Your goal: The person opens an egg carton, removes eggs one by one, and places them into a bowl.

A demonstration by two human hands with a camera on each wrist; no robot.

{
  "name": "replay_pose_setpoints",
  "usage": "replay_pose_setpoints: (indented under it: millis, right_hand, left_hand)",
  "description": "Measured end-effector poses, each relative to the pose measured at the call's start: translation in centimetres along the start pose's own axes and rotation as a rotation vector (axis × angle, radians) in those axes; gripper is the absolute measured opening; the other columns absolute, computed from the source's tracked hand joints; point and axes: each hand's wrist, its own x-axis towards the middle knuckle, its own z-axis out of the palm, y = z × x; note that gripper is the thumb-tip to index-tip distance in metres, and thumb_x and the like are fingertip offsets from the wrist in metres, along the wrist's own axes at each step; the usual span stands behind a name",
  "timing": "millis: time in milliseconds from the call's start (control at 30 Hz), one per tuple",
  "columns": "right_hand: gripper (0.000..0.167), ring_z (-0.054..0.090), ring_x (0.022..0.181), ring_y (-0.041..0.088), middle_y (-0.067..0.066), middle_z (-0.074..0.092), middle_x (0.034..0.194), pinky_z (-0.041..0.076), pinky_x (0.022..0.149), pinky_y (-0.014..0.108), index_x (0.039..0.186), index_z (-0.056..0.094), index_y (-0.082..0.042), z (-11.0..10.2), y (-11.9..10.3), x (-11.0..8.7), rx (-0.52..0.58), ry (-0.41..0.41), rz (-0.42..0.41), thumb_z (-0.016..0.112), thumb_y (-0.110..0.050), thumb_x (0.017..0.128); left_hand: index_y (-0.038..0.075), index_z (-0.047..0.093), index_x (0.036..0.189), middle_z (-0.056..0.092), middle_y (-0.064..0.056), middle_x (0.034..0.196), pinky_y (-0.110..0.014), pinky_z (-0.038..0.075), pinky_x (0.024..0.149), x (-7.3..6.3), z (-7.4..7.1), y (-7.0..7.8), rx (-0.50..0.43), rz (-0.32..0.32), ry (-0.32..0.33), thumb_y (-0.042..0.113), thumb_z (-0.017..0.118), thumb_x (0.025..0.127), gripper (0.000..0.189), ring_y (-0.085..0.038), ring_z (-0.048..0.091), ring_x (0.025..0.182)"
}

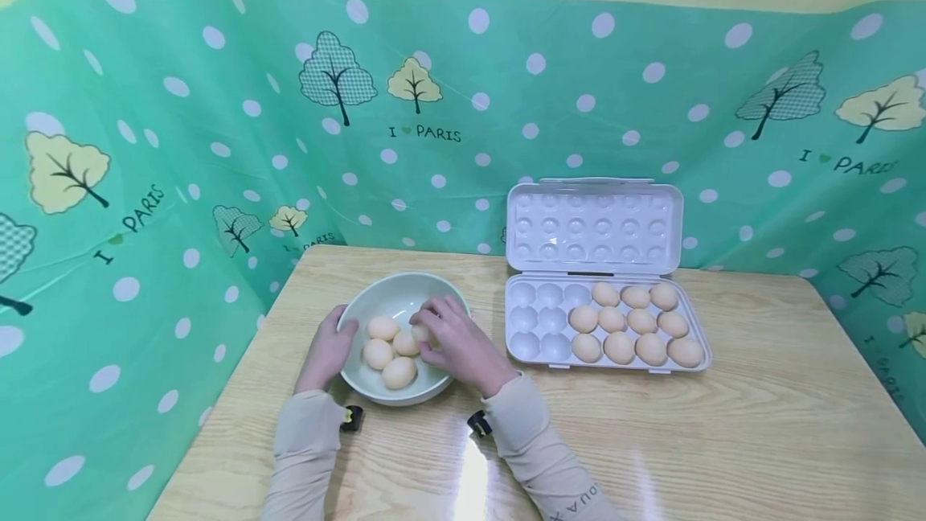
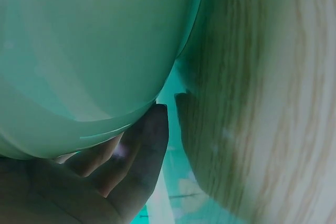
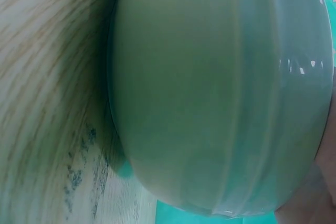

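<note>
A pale green bowl (image 1: 362, 383) stands on the table, with several light brown eggs (image 1: 399, 373) inside. My left hand (image 1: 329, 350) holds the bowl by its left side, thumb at the rim. In the left wrist view, the fingers (image 2: 142, 156) lie along the bowl's outer wall (image 2: 94, 51). Reaching over the right rim, my right hand (image 1: 463, 342) pinches an egg (image 1: 423, 334) inside the bowl; the hand partly covers that egg. The right wrist view shows mostly the bowl's outside (image 3: 194, 93), with only part of the hand at the edge.
Right of the bowl lies an opened white egg carton (image 1: 526, 293), its lid (image 1: 595, 227) leaning back near the curtain. Several eggs (image 1: 641, 320) sit in its middle and right hollows. A green dotted curtain (image 1: 448, 159) borders the wooden table (image 1: 752, 408) at the back and sides.
</note>
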Motion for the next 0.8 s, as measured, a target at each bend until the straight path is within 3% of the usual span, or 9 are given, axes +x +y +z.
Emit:
replay_pose_setpoints:
  millis: [800]
  right_hand:
    - [0.025, 0.053, 0.105, 0.016, 0.002, 0.059, 0.113, 0.053, 0.090, 0.023, 0.112, 0.069, -0.009, -0.16, -0.25, 0.17, -0.036, -0.111, 0.045, 0.072, -0.013, 0.088]
  left_hand:
    - [0.007, 0.028, 0.154, 0.033, -0.023, 0.156, -0.058, 0.034, 0.115, 0.14, -0.04, -0.18, -0.007, -0.011, -0.010, 0.024, 0.033, 0.106, 0.051, -0.042, 0.033, 0.144]
